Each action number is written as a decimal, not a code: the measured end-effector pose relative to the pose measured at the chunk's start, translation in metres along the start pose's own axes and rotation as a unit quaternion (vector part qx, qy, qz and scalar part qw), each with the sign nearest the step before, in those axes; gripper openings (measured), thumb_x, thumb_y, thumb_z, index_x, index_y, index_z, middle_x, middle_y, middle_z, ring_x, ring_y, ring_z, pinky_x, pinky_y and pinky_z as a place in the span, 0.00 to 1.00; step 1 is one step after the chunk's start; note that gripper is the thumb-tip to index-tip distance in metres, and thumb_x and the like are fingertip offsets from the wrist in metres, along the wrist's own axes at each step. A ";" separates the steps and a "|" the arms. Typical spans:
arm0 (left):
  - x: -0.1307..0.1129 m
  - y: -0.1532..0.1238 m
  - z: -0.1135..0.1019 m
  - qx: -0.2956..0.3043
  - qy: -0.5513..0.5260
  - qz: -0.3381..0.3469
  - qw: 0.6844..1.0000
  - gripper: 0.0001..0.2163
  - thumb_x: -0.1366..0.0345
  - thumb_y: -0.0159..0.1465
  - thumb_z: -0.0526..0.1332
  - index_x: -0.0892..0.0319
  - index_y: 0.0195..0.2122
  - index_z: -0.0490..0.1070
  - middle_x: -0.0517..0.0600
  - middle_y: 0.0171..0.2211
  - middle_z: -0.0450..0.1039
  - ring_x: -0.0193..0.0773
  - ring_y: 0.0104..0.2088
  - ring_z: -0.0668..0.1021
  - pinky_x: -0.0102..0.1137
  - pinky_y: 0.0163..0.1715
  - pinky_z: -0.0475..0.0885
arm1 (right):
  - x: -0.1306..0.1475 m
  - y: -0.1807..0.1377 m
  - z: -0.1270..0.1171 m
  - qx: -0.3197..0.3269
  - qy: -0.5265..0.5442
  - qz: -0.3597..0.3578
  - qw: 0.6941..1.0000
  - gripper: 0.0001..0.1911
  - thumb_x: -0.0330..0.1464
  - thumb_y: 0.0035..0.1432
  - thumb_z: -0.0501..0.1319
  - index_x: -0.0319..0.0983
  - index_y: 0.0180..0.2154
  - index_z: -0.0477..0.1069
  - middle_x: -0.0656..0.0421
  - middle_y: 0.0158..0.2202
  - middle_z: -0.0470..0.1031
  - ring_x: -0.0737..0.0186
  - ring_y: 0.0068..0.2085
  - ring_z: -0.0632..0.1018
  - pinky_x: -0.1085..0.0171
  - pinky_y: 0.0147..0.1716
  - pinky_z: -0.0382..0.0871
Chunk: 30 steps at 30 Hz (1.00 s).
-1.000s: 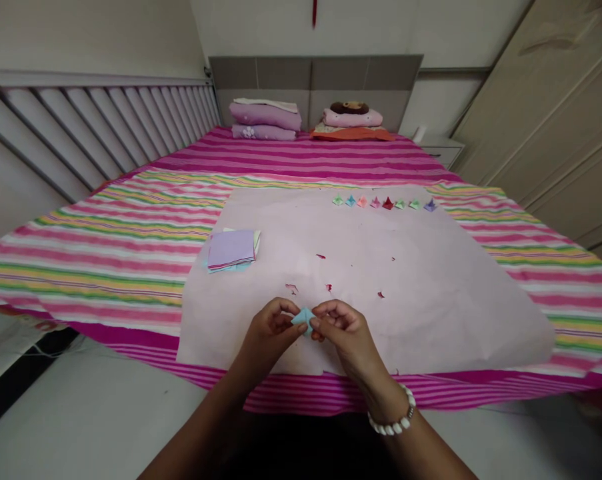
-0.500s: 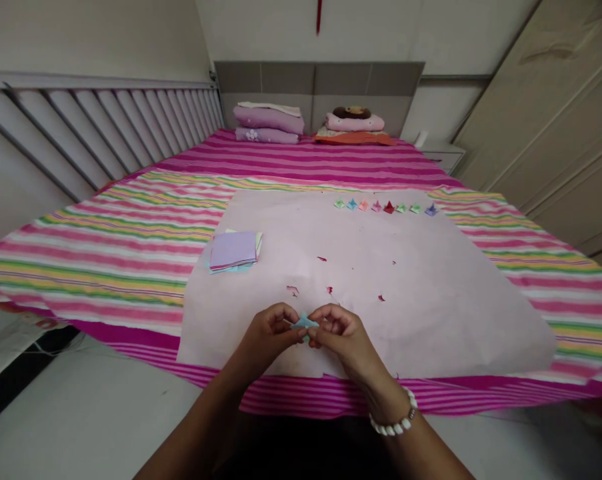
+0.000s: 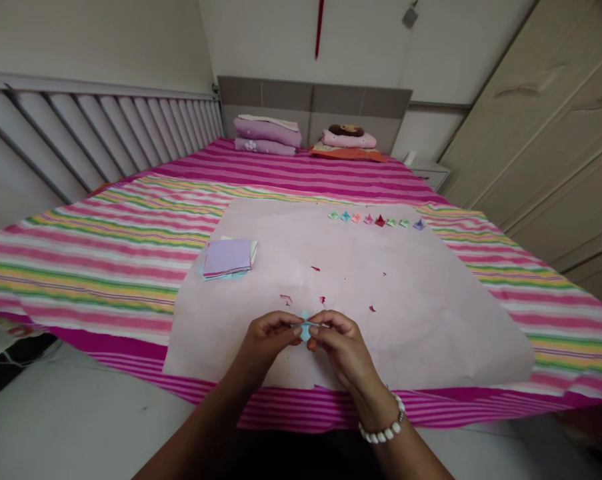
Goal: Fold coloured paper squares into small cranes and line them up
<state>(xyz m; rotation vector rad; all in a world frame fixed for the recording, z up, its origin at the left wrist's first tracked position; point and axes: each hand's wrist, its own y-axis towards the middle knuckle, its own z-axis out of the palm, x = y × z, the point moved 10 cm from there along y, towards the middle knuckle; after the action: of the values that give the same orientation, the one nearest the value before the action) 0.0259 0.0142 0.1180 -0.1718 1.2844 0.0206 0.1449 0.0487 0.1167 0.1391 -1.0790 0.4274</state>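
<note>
A small folded piece of light blue paper (image 3: 305, 331) is pinched between both hands, just above the near part of a large white sheet (image 3: 431, 333). My left hand (image 3: 271, 337) grips its left side between thumb and fingers. Its right side is in the pinch of my right hand (image 3: 339, 340), whose wrist wears a white bead bracelet. The fingertips hide part of the folds. Torn red paper scraps (image 3: 323, 299) lie on the sheet just beyond the hands.
A stack of coloured square papers (image 3: 227, 257) lies on the sheet's left side. Several small folded paper figures (image 3: 380, 221) form a row along its far edge. The sheet covers a striped bed (image 3: 105, 233). Folded bedding (image 3: 268, 135) sits by the headboard.
The view has tilted up and shifted slightly. The light blue paper has turned between my fingers and shows more of its lower part. Both hands keep their pinch.
</note>
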 end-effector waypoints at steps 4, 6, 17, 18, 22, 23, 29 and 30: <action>0.002 0.001 0.000 0.002 -0.022 -0.004 1.000 0.04 0.67 0.51 0.69 0.59 0.28 0.79 0.47 0.26 0.78 0.33 0.29 0.77 0.28 0.34 0.72 | 0.003 0.000 0.000 -0.005 0.018 -0.007 1.000 0.03 0.27 0.42 0.68 0.38 0.24 0.76 0.62 0.19 0.76 0.68 0.21 0.75 0.70 0.24 0.65; -0.001 0.001 -0.001 -0.003 -0.018 0.001 1.000 0.03 0.67 0.52 0.68 0.59 0.28 0.79 0.47 0.25 0.78 0.33 0.29 0.77 0.28 0.35 0.72 | 0.003 0.000 0.000 -0.002 0.017 -0.014 1.000 0.03 0.26 0.43 0.67 0.39 0.24 0.76 0.62 0.19 0.76 0.68 0.21 0.75 0.70 0.24 0.65; -0.015 -0.002 0.006 -0.019 0.024 0.019 0.999 0.07 0.65 0.47 0.72 0.61 0.25 0.76 0.47 0.23 0.79 0.35 0.27 0.79 0.29 0.32 0.74 | 0.012 -0.004 0.007 0.079 -0.050 -0.089 0.992 0.04 0.27 0.51 0.64 0.40 0.32 0.77 0.61 0.25 0.76 0.66 0.27 0.75 0.65 0.31 0.67; -0.015 -0.002 0.006 -0.018 0.024 0.019 0.999 0.07 0.66 0.47 0.72 0.61 0.25 0.76 0.47 0.23 0.79 0.35 0.27 0.79 0.29 0.32 0.74 | 0.013 -0.004 0.007 0.081 -0.052 -0.090 0.991 0.04 0.28 0.51 0.65 0.40 0.32 0.77 0.61 0.27 0.76 0.66 0.28 0.75 0.66 0.31 0.67; -0.014 -0.001 -0.001 -0.044 0.036 0.017 0.998 0.08 0.68 0.44 0.72 0.61 0.23 0.75 0.47 0.23 0.78 0.33 0.27 0.78 0.26 0.31 0.73 | 0.010 -0.002 0.004 0.052 -0.066 -0.068 0.994 0.09 0.29 0.45 0.72 0.40 0.31 0.75 0.63 0.28 0.74 0.68 0.28 0.72 0.69 0.29 0.65; -0.014 0.000 -0.002 -0.047 0.040 0.016 0.998 0.08 0.68 0.44 0.72 0.61 0.22 0.74 0.46 0.22 0.78 0.32 0.26 0.78 0.25 0.29 0.72 | 0.009 -0.002 0.003 0.043 -0.067 -0.063 0.995 0.10 0.29 0.43 0.73 0.40 0.30 0.75 0.63 0.26 0.74 0.69 0.27 0.72 0.69 0.29 0.65; -0.018 0.001 0.001 -0.015 0.054 0.044 0.997 0.06 0.68 0.47 0.71 0.61 0.23 0.75 0.46 0.23 0.76 0.32 0.27 0.77 0.26 0.29 0.71 | 0.011 0.001 -0.002 0.023 -0.075 -0.055 0.995 0.12 0.32 0.40 0.75 0.39 0.27 0.74 0.64 0.23 0.74 0.70 0.26 0.71 0.69 0.27 0.65; -0.019 0.001 0.001 -0.011 0.057 0.049 0.997 0.06 0.68 0.48 0.71 0.60 0.24 0.75 0.46 0.23 0.76 0.32 0.27 0.77 0.26 0.30 0.72 | 0.013 0.001 -0.003 0.020 -0.080 -0.057 0.995 0.12 0.33 0.40 0.75 0.39 0.27 0.74 0.63 0.23 0.74 0.69 0.26 0.71 0.69 0.27 0.65</action>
<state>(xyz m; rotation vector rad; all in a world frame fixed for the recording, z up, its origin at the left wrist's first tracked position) 0.0218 0.0172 0.1360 -0.1298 1.4054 0.1106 0.1522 0.0540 0.1263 0.2726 -1.2142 0.3393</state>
